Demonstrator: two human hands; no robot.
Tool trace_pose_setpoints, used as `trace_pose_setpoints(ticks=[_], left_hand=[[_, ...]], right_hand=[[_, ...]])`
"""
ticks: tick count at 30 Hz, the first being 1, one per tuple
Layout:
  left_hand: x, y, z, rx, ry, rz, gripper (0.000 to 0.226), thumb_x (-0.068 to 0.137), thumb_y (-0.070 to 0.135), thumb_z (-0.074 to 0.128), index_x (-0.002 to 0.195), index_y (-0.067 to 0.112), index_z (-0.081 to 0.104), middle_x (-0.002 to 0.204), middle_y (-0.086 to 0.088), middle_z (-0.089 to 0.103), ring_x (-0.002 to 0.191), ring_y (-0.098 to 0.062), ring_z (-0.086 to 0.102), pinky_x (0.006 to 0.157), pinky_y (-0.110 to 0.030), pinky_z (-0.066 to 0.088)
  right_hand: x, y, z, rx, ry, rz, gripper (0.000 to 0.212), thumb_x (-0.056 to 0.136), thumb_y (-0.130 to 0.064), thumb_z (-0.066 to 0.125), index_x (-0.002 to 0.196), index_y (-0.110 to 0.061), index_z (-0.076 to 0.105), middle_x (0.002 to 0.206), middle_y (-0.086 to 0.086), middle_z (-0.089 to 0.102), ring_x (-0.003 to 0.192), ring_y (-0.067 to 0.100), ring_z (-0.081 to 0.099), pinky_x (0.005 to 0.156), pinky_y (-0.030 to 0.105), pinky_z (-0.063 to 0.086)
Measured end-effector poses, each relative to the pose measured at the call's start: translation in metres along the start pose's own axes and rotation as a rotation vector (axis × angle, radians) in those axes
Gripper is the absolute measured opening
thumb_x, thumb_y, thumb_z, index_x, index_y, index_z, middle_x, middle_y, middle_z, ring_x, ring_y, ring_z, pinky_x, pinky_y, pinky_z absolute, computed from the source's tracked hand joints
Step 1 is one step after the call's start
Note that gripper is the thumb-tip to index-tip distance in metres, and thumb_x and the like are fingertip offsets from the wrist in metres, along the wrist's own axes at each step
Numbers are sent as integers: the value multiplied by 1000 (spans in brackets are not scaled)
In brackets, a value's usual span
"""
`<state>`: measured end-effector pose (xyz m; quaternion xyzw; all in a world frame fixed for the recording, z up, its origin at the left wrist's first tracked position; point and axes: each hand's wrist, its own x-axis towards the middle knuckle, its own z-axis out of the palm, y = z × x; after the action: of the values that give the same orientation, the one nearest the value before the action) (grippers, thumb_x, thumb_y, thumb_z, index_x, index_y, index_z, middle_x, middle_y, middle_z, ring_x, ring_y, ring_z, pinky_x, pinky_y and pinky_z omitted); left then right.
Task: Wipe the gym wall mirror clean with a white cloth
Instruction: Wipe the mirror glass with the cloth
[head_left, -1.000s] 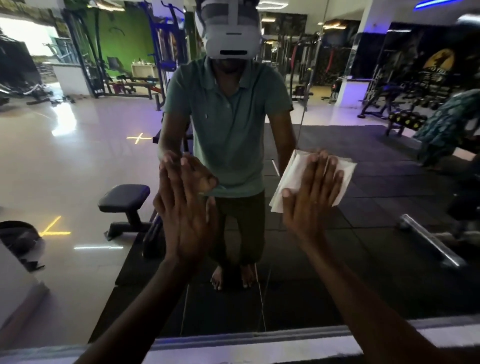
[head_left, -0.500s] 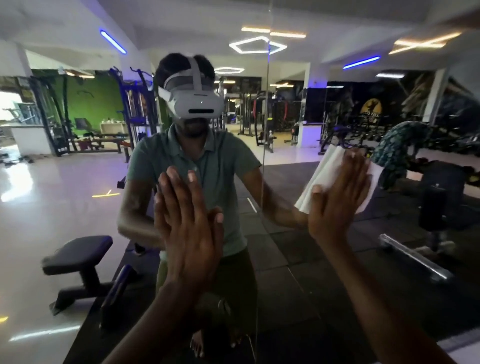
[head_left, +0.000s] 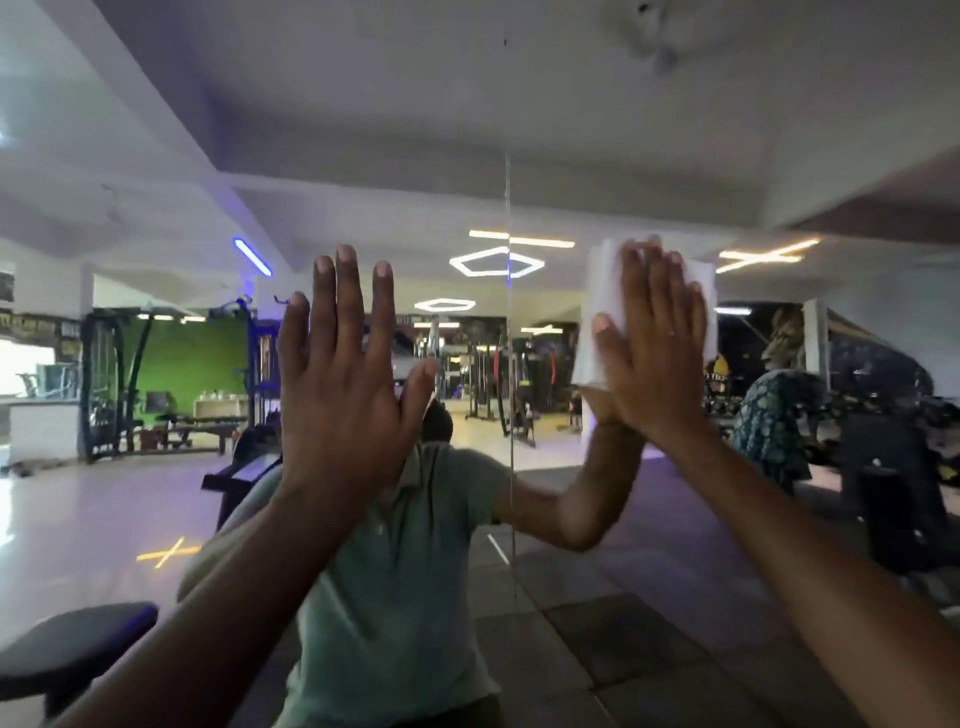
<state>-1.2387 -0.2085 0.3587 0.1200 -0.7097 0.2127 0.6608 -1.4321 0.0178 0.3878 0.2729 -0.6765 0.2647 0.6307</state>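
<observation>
The wall mirror (head_left: 519, 130) fills the view and reflects the gym and my own body. A vertical seam between two mirror panels runs down near the middle. My right hand (head_left: 652, 343) lies flat with straight fingers, pressing a folded white cloth (head_left: 597, 312) against the glass to the right of the seam. My left hand (head_left: 340, 374) is raised left of the seam with fingers straight and spread, palm toward the mirror, holding nothing; whether it touches the glass I cannot tell.
Reflected in the mirror are a dark bench (head_left: 67, 654) at lower left, weight machines along a green wall (head_left: 192, 364), ceiling lights, and a person in a patterned garment (head_left: 774, 426) at right.
Both hands have risen up the mirror. The right hand slid the cloth upward from waist height to the reflected ceiling lights. My view has tilted up with them.
</observation>
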Motion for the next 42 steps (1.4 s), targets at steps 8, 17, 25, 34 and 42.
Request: trace_pose_setpoints(ticks=[8, 17, 25, 34, 42], left_hand=[[-2, -3, 8, 30, 94, 26, 79, 105, 55, 29, 167, 7, 16, 173, -23, 10, 162, -35, 7, 130, -53, 11], [-3, -2, 7, 31, 109, 24, 81, 105, 60, 22, 166, 6, 19, 174, -22, 9, 163, -35, 5, 130, -54, 12], [-3, 41, 6, -3, 99, 121, 71, 104, 38, 31, 160, -5, 30, 172, -26, 14, 162, -36, 5, 124, -52, 16], [-37, 54, 26, -62, 88, 194, 73, 103, 36, 39, 164, 0, 23, 172, -22, 15, 162, -34, 12, 130, -50, 13], [-38, 54, 26, -52, 81, 187, 71, 104, 36, 37, 164, 0, 23, 172, -23, 16, 162, -35, 13, 129, -51, 15]], right_hand=[[-6, -81, 7, 2, 48, -69, 75, 107, -56, 24, 170, -16, 18, 177, 14, 13, 163, 39, 14, 130, 59, 11], [22, 95, -16, -5, -11, 267, 80, 100, -55, 12, 169, -17, 23, 174, 15, 24, 161, 36, 21, 127, 61, 20], [-25, -43, -5, 2, -57, -137, 74, 107, -57, 21, 170, -20, 16, 178, 14, 6, 164, 37, 5, 131, 59, 6], [-38, 143, -16, 6, -5, 310, 72, 104, -52, 13, 170, -24, 17, 177, 10, 17, 163, 32, 17, 127, 60, 20], [-90, -1, 0, 26, 27, 154, 72, 108, -55, 18, 171, -20, 15, 177, 13, 11, 163, 38, 10, 131, 59, 9]])
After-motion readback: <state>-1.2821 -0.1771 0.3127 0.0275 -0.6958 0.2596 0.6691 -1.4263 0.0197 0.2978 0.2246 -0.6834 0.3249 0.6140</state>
